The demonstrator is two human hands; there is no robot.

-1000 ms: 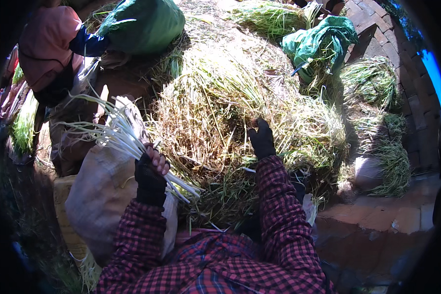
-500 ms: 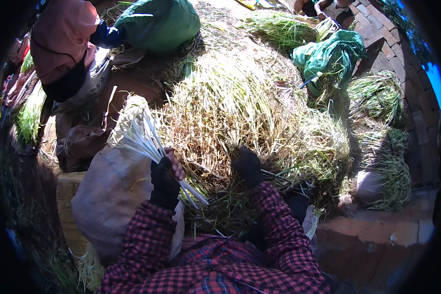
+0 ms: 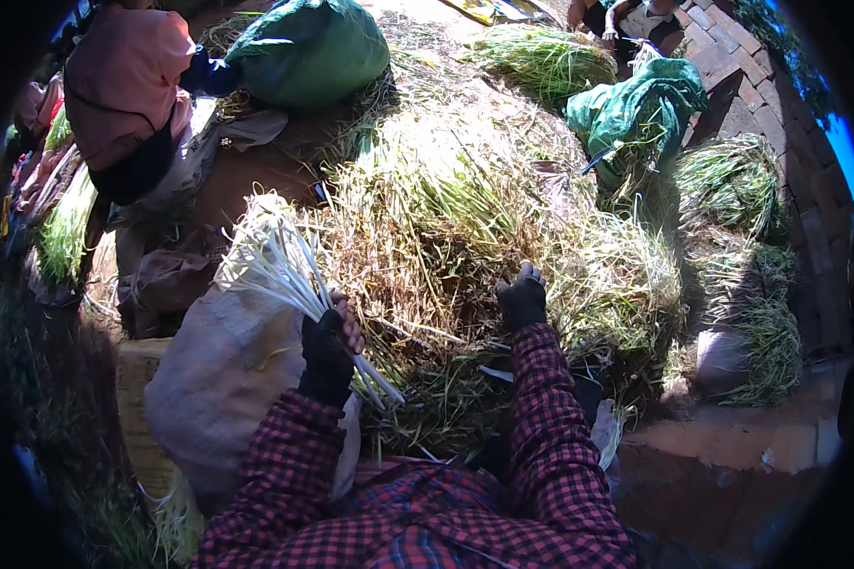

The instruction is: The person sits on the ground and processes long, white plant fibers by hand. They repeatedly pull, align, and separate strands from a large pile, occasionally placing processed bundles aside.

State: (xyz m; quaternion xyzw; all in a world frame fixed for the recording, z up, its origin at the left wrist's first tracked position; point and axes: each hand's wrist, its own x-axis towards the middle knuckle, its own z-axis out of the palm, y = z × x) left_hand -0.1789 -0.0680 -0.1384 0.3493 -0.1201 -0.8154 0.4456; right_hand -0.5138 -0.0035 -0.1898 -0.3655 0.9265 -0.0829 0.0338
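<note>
My left hand (image 3: pixel 328 346), in a dark fingerless glove, is closed round a bunch of long white stalks (image 3: pixel 299 284). Their fanned ends point up and to the left, over a pale sack (image 3: pixel 228 379). In a matching dark glove, my right hand (image 3: pixel 523 296) is at the near side of a large heap of green and dried stalks (image 3: pixel 455 209). Its bare fingertips show, with the thumb apart, and I see nothing held in it. A pale flat strip (image 3: pixel 495 374) lies beside my right forearm; what it is I cannot make out.
A person in a pink top (image 3: pixel 128 85) sits at the far left beside a full green sack (image 3: pixel 308 52). Another green sack (image 3: pixel 640 104) stands far right. Green bundles (image 3: pixel 731 190) lie along the right, beside a brick edge (image 3: pixel 773 123). Another person's hand (image 3: pixel 610 32) shows at the top.
My right hand has moved right and slightly up across the heap, and its fingertips now show. A darker hollow shows where it was. My left hand still grips the white stalks.
</note>
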